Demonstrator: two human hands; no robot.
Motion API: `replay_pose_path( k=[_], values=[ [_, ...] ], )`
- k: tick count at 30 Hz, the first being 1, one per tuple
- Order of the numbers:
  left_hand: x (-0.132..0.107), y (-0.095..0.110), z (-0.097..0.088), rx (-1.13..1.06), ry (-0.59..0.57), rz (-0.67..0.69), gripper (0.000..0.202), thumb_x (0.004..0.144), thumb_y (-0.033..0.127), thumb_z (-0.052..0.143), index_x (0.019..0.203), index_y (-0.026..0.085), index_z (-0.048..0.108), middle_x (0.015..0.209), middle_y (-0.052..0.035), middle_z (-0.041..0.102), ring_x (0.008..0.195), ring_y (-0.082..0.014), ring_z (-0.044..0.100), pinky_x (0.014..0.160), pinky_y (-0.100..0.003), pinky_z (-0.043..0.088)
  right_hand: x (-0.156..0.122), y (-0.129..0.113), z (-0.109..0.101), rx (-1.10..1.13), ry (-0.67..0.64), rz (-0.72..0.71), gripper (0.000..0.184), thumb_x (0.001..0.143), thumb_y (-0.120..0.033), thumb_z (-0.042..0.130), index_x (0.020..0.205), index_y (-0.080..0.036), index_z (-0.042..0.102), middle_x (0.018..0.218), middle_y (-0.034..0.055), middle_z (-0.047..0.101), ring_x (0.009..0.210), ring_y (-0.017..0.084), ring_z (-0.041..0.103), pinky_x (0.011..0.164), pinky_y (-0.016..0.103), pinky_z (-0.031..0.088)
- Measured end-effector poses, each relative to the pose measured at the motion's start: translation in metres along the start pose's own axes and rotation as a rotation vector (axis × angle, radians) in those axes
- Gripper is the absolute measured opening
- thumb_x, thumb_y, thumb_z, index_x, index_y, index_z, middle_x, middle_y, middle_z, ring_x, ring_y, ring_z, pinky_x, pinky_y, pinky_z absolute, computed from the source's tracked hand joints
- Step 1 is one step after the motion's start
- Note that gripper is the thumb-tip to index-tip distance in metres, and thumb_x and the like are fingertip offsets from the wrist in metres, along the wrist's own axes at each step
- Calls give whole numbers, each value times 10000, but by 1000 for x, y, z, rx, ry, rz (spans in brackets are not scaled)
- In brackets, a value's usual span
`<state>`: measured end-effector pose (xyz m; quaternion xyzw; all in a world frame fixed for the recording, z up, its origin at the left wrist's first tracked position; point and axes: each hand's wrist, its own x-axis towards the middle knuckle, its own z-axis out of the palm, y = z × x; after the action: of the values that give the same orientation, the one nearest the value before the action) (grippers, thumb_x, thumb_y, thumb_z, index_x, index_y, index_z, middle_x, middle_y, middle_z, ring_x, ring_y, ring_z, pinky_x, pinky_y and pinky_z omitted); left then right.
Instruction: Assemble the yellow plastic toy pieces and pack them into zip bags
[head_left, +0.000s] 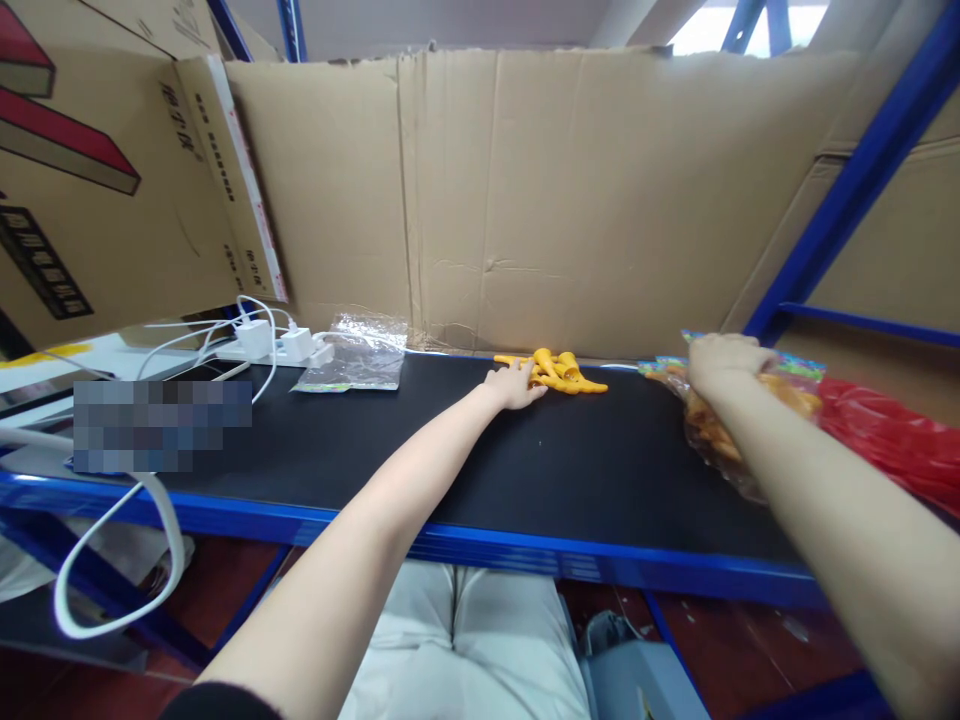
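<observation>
My left hand (517,385) lies at the left side of a small pile of yellow-orange hollow, pointed pieces (566,372) on the black shelf top. Its fingers are stretched out and touch the nearest pieces; it does not appear to grip any. Off to the right, my right hand (724,365) is closed on the upper part of a clear plastic bag (712,435). Orange-coloured pieces show through the bag, and a blue-green printed strip runs along its top. The right fingertips are partly hidden.
A red plastic bag (885,430) lies right of the clear one. A flat clear bag (356,360) rests at the back left, beside white chargers (255,340) and cables. Cardboard (585,200) walls the back; a blue rail (525,560) edges the front.
</observation>
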<state>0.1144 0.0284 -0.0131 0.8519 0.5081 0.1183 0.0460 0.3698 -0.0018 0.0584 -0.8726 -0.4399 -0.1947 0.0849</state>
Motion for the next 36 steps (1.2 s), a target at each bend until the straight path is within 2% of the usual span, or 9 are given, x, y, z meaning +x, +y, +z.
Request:
replay_pose_path(
  k=[3,7,10,13,18,23,26,30,36],
  values=[
    [3,-9,-3,-55,28,-2,674,829,592,309,1369,195,245,1459,-119,243,1284,-320,317,997,-501,299,-6,-9,-31,37,4,3,346,884,-71,299,1120,36,528,1083,289,507,1084,331,456,701,417,356],
    [6,-21,-10,-197,125,43,588,865,492,330,1347,156,299,1418,-109,340,1286,-234,335,1041,-367,284,-17,-30,-72,117,122,-166,314,895,-64,311,1118,64,493,1097,305,487,1111,332,438,742,407,333],
    [8,-29,-20,-355,219,33,542,885,414,342,1329,104,329,1383,-133,387,1255,-202,384,1035,-286,290,-27,-51,-95,161,255,-356,281,891,-47,318,1091,73,475,1085,289,496,1098,307,443,769,376,326],
    [8,-37,-32,-518,264,-6,512,886,369,380,1323,106,339,1357,-144,419,1216,-202,433,1008,-290,324,-34,-77,-106,178,367,-637,295,905,-77,294,1113,41,467,1097,253,509,1062,270,467,773,347,332],
    [0,-57,-44,-842,301,-156,687,811,327,558,1375,138,215,1365,-206,378,1161,-243,487,922,-331,401,-44,-120,-86,322,572,-1146,321,879,-144,381,1171,-123,514,1067,147,597,975,221,512,807,360,351],
    [-20,-79,-48,-1099,117,-201,759,660,307,729,1300,269,323,1252,-144,519,846,-220,640,724,-346,486,-63,-143,-37,692,535,-1401,365,839,-158,421,1180,-204,544,1099,81,621,1014,199,540,858,376,402],
    [-28,-89,-48,-1240,82,-117,657,650,249,740,1221,283,416,1176,-113,578,759,-172,649,709,-319,482,-72,-143,-17,877,500,-1367,391,838,-129,387,1179,-232,547,1168,61,591,1122,190,499,984,450,323],
    [-28,-89,-48,-1430,117,-31,528,718,126,644,1196,219,441,1054,-114,626,754,-149,651,748,-312,470,-76,-139,-13,961,492,-1324,367,836,-137,410,1144,-266,562,1198,59,563,1186,212,453,1052,555,158],
    [-12,-75,-53,-1505,420,-8,375,650,-39,546,962,169,534,945,-27,638,785,-99,617,782,-264,457,-66,-135,-17,947,548,-1196,278,843,-224,451,1085,-278,576,1266,45,498,1194,228,434,1051,564,149]
  ],
)
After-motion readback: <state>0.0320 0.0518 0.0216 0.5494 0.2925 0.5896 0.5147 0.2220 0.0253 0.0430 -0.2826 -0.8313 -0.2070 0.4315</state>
